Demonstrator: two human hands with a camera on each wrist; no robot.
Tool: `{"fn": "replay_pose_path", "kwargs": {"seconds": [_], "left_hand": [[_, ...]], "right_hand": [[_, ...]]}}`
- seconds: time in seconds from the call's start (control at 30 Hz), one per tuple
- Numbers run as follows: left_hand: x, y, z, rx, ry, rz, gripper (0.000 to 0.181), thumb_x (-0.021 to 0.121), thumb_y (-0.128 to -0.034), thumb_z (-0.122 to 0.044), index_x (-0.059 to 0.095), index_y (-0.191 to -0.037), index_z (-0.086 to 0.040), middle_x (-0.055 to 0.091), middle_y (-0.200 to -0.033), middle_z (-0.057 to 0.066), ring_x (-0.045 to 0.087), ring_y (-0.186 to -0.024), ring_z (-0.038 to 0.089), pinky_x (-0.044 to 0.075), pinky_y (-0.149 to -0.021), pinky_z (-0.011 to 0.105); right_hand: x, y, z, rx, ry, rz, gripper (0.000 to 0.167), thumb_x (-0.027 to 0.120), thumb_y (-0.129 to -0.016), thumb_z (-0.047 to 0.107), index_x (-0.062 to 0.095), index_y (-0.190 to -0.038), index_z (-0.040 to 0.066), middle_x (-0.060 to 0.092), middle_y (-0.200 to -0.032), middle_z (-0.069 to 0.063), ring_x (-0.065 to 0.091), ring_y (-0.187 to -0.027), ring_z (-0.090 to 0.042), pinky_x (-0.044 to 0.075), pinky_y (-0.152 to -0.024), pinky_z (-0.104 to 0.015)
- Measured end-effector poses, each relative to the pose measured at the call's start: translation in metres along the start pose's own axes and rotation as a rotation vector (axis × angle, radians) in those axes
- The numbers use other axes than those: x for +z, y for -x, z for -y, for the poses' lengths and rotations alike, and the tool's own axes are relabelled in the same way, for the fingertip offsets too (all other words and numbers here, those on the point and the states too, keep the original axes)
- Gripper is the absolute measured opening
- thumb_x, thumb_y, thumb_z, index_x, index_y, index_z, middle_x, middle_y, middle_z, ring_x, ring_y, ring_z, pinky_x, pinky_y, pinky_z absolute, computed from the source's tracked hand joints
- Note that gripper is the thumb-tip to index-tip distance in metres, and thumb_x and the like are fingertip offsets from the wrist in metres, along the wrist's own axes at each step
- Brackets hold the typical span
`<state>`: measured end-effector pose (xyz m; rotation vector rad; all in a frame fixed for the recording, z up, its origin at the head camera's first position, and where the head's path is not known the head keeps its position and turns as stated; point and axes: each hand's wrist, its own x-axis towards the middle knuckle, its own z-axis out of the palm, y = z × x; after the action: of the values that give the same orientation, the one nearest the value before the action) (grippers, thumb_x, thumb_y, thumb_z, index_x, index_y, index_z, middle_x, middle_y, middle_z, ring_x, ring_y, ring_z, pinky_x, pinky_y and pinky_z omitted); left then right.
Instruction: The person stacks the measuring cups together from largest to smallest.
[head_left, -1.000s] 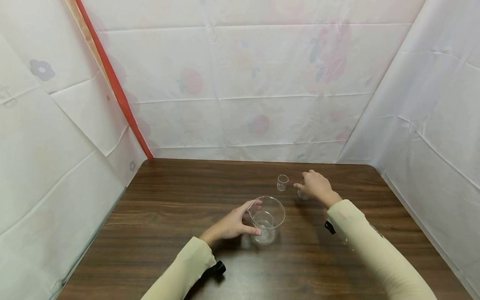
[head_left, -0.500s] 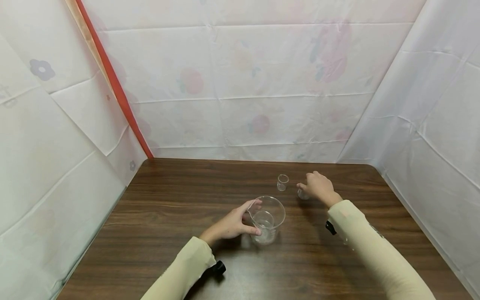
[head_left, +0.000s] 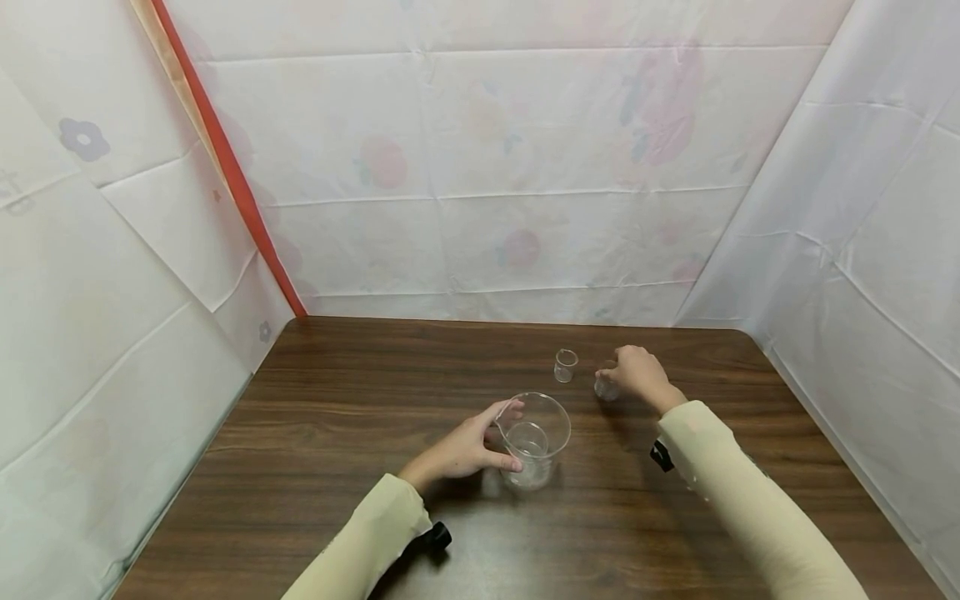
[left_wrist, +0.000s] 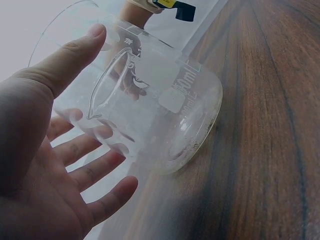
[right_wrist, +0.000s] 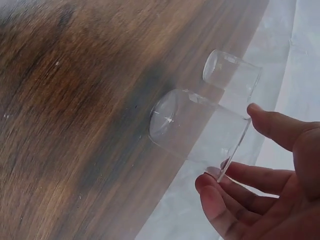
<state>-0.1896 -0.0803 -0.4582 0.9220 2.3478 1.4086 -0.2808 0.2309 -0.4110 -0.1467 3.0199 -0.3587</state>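
My left hand (head_left: 463, 446) holds the side of a large clear glass beaker (head_left: 557, 435) standing on the table, thumb on one side and fingers on the other. Inside it sits a smaller glass beaker (head_left: 527, 439); its spout shows through the printed wall in the left wrist view. Farther right, my right hand (head_left: 637, 372) pinches the rim of a small beaker (right_wrist: 192, 132) between thumb and fingertips. That beaker is upright, its base at or very near the tabletop. Just left of it stands the smallest beaker (head_left: 566, 367), untouched.
The brown wood-grain table (head_left: 337, 433) carries all the glassware. A white printed sheet (head_left: 450, 167) hangs behind, and more sheeting (head_left: 862, 208) closes off the right side. A red strip (head_left: 232, 167) runs down the left back corner.
My right hand has shifted slightly right, and the small beaker at its fingertips has moved a little right too. The left hand and the large beaker have stayed put.
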Motion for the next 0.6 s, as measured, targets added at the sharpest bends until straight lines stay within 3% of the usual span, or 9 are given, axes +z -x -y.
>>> {"fn": "replay_pose_path", "kwargs": {"seconds": [0.13, 0.3, 0.4, 0.6], "left_hand": [[0.0, 0.0008, -0.0001, 0.003, -0.012, -0.004, 0.083, 0.081, -0.08, -0.029, 0.036, -0.148, -0.014, 0.053, -0.144, 0.005, 0.049, -0.132, 0.021, 0.049, -0.096, 0.035], [0.0005, 0.0013, 0.0001, 0.001, -0.02, -0.005, 0.082, 0.081, -0.0797, -0.031, 0.036, -0.148, -0.019, 0.052, -0.144, 0.003, 0.049, -0.132, 0.019, 0.049, -0.096, 0.032], [0.0008, 0.0009, 0.0007, -0.005, -0.02, -0.004, 0.083, 0.081, -0.0794, -0.031, 0.036, -0.147, -0.02, 0.052, -0.144, 0.002, 0.049, -0.132, 0.018, 0.049, -0.096, 0.031], [0.0007, 0.0006, 0.0012, 0.009, -0.016, -0.009, 0.081, 0.082, -0.0794, -0.03, 0.037, -0.147, -0.019, 0.053, -0.143, 0.004, 0.05, -0.131, 0.02, 0.049, -0.095, 0.03]], "right_hand": [[-0.0031, 0.0009, 0.0014, -0.008, -0.05, 0.013, 0.05, 0.067, -0.091, 0.029, 0.059, -0.122, -0.01, 0.064, -0.118, -0.029, 0.062, -0.105, -0.044, 0.052, -0.084, -0.052], [-0.0046, 0.0027, 0.003, -0.011, -0.038, -0.009, 0.053, 0.068, -0.09, 0.034, 0.063, -0.117, -0.011, 0.064, -0.116, -0.03, 0.062, -0.104, -0.045, 0.051, -0.085, -0.053], [-0.0042, 0.004, 0.0029, 0.01, -0.035, -0.017, 0.053, 0.069, -0.089, 0.038, 0.065, -0.11, -0.01, 0.066, -0.11, -0.029, 0.064, -0.096, -0.042, 0.052, -0.081, -0.052], [-0.0045, 0.0046, 0.0023, 0.016, -0.052, -0.018, 0.051, 0.07, -0.088, 0.035, 0.065, -0.113, -0.009, 0.067, -0.11, -0.029, 0.065, -0.093, -0.04, 0.053, -0.077, -0.05]]}}
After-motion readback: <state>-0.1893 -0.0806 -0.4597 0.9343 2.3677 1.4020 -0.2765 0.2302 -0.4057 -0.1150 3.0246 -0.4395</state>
